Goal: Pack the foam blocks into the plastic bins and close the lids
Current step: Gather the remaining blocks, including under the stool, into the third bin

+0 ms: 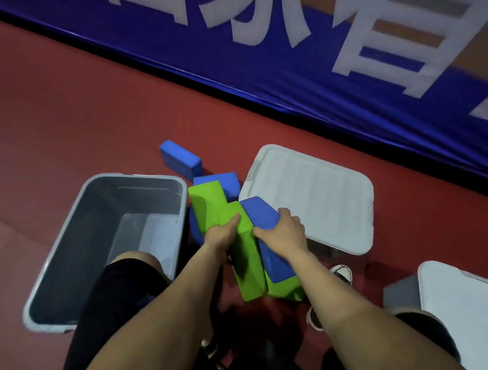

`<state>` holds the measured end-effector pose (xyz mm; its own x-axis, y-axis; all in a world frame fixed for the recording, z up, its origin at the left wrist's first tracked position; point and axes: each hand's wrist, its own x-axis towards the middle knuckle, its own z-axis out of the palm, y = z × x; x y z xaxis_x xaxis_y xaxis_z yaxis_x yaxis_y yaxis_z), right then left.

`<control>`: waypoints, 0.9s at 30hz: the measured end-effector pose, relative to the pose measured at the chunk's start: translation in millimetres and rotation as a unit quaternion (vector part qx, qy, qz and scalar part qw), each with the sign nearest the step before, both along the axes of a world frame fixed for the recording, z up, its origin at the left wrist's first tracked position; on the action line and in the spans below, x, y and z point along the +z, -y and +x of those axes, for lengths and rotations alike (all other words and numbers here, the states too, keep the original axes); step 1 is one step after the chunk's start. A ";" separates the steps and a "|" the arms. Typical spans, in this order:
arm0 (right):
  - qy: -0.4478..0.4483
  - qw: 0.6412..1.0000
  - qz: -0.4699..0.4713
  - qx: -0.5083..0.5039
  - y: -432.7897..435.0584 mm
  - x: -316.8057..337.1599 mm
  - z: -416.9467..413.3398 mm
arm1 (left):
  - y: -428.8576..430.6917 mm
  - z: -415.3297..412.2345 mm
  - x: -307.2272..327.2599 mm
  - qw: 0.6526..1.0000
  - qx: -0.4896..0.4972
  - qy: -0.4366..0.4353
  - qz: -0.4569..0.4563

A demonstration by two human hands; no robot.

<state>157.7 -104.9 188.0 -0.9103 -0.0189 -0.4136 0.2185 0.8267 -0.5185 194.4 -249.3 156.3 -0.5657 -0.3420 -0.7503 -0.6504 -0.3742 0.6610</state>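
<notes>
Red floor (72,121) under a blue banner (270,60) is carrying everything. We are gripping a green block (245,257) with our left hand (221,234) and a blue block (259,213) with our right hand (284,231), both in the heap between the open bin (102,212) and the lidded bin (315,199). We are judging the packing partly done: the open bin is sitting empty, and a loose block (179,157) is lying beyond.

Green (245,257) and blue foam blocks (181,159), pale grey bins (66,249) and ribbed lids (315,196), red floor (72,121), blue banner (271,46) with white lettering.
</notes>
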 end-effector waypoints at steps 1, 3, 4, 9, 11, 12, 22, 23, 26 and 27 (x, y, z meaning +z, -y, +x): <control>0.013 0.999 -0.043 0.000 -0.6 3.4 -3.3 | 3.0 -1.1 5.3 1.000 0.011 -0.007 -0.002; 0.032 0.990 -0.136 0.002 -4.8 8.1 -9.3 | 11.9 -4.6 10.0 0.999 0.044 -0.020 0.015; 0.021 0.986 -0.168 0.010 -7.8 9.6 -11.8 | 17.2 -7.4 11.0 0.998 0.054 -0.025 0.025; -0.096 0.966 -0.239 0.004 -4.6 14.4 -18.7 | 27.6 -11.0 32.4 0.994 0.062 -0.074 0.057; -0.120 0.965 -0.232 -0.019 6.0 21.2 -26.5 | 28.1 -12.6 36.8 0.991 0.055 -0.098 0.068; -0.126 0.967 -0.221 -0.022 12.1 24.9 -31.4 | 28.1 -13.7 37.6 0.990 0.053 -0.111 0.068; -0.163 0.986 -0.022 -0.042 97.8 66.9 -83.5 | 69.2 -19.6 34.7 0.977 0.062 -0.198 0.047; -0.164 0.986 -0.015 -0.031 108.8 70.2 -87.4 | 77.0 -18.2 34.8 0.976 0.063 -0.203 0.052; -0.151 0.988 -0.022 0.030 135.7 72.1 -93.2 | 104.2 -12.8 32.5 0.976 0.054 -0.201 0.073; -0.134 0.988 -0.035 0.066 142.8 71.0 -91.8 | 114.6 -9.7 31.0 0.975 0.066 -0.196 0.080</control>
